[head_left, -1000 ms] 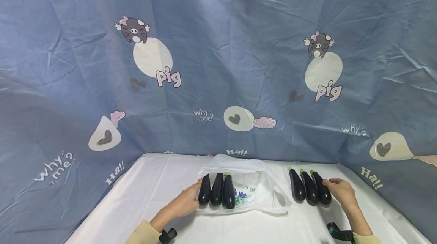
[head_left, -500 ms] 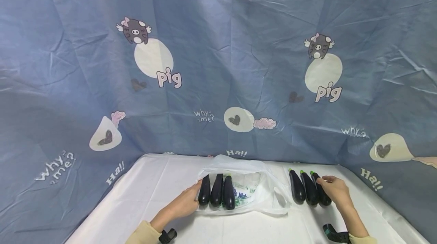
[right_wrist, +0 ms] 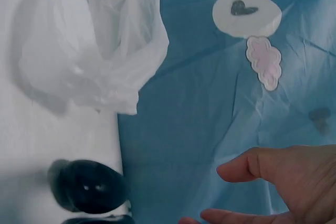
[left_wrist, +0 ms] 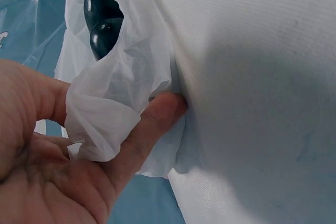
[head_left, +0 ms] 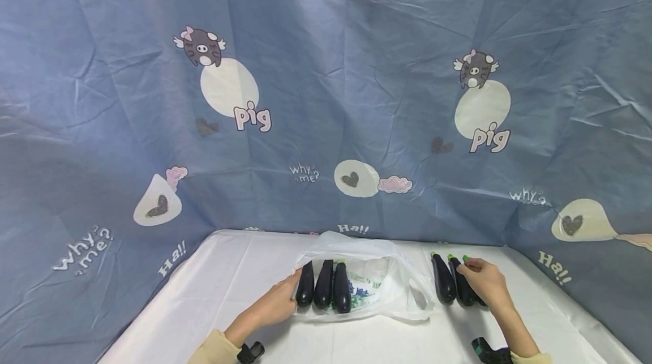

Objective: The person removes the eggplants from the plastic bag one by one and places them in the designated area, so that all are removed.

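A white plastic bag (head_left: 407,296) with green and blue print lies on the white table, its mouth spread. Three dark eggplants (head_left: 323,287) lie side by side in its left part. At the bag's left edge, my left hand (head_left: 279,299) holds the thin film, which sits between thumb and fingers in the left wrist view. Right of the bag is a row of three more eggplants (head_left: 444,282) with green stem ends. Over the rightmost of these hovers my right hand (head_left: 486,283), partly hiding it. The right wrist view shows thumb and fingers (right_wrist: 241,216) apart, gripping nothing.
A blue cloth (head_left: 305,98) printed with cartoon pigs hangs behind the table and along both sides. The white tablecloth (head_left: 244,268) has light creases. Each wrist wears a black band with a small device.
My right hand has moved left, from the outer side of the rightmost eggplant to above it and the middle one. The left hand, bag and eggplants have stayed in place.
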### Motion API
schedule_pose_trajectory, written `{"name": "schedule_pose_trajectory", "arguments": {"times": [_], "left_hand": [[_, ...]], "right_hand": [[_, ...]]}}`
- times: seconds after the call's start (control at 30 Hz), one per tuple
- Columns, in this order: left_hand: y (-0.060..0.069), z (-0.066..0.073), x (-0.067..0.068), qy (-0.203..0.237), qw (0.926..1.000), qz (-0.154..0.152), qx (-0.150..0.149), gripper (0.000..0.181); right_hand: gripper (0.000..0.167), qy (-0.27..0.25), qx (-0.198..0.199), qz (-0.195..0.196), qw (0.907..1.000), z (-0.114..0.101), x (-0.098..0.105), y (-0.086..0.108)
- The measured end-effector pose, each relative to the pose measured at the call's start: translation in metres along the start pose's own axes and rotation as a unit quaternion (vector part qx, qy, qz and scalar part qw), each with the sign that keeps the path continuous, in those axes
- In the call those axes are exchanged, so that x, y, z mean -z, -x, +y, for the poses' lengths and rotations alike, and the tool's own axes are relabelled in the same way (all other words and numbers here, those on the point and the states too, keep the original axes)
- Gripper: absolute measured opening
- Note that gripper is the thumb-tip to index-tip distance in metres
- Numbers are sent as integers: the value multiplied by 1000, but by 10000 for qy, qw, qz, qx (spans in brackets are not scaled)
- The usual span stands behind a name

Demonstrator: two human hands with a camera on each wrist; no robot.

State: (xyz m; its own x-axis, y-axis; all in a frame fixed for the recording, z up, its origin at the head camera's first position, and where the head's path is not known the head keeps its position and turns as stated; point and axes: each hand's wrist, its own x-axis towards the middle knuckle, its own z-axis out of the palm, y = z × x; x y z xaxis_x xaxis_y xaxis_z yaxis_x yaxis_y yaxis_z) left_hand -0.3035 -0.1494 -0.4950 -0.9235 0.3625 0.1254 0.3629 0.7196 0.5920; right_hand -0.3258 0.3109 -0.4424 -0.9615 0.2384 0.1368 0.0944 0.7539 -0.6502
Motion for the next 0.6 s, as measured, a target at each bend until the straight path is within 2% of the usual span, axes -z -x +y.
{"name": "schedule_pose_trajectory", "arguments": {"times": [0.6], "left_hand": [[1, 0, 0, 2, 9999, 100, -56, 77]], "right_hand": [[50, -17, 637, -245, 9977, -39, -24, 25]]}}
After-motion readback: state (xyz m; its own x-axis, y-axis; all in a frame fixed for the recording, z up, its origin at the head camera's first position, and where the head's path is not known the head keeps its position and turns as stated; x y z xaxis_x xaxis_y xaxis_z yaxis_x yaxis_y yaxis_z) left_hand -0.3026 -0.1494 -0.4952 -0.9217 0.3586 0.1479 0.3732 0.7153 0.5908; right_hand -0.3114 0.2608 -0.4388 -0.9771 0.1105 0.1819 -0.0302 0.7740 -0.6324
